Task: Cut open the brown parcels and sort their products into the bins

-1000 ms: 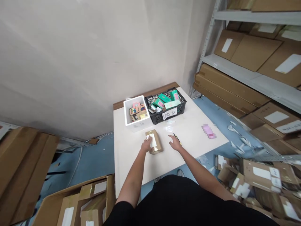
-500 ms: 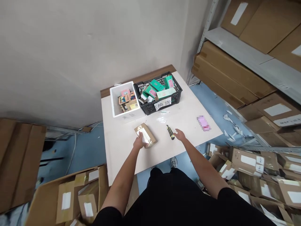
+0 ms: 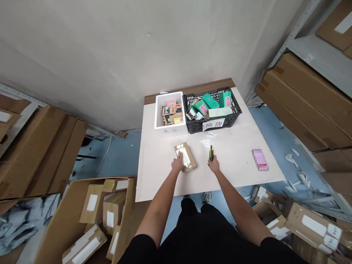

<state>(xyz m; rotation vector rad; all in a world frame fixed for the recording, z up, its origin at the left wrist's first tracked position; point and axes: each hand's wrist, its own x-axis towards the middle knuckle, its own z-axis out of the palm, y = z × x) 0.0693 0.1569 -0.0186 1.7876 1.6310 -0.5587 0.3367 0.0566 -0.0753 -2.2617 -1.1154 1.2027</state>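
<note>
A small brown cardboard box (image 3: 190,157) with a white label and clear tape lies on the white table (image 3: 156,183). My left hand (image 3: 177,163) grips its near left side, thumb and fingers over the edge and label. My right hand (image 3: 214,165) is closed around a black and yellow utility knife (image 3: 211,153), just right of the box. The knife points away from me, slightly tilted up. Whether its blade is out I cannot tell.
Behind stand a white foam box (image 3: 176,131) of small packages and a black plastic basket (image 3: 195,127) of green boxes. A blurred pink item (image 3: 260,160) lies at right. Below left is a large carton (image 3: 62,216) of parcels; shelves (image 3: 310,47) flank the table.
My right hand has taken hold of the utility knife, which lay on the table before. My left hand stays on the cardboard box. The view has swung left.
</note>
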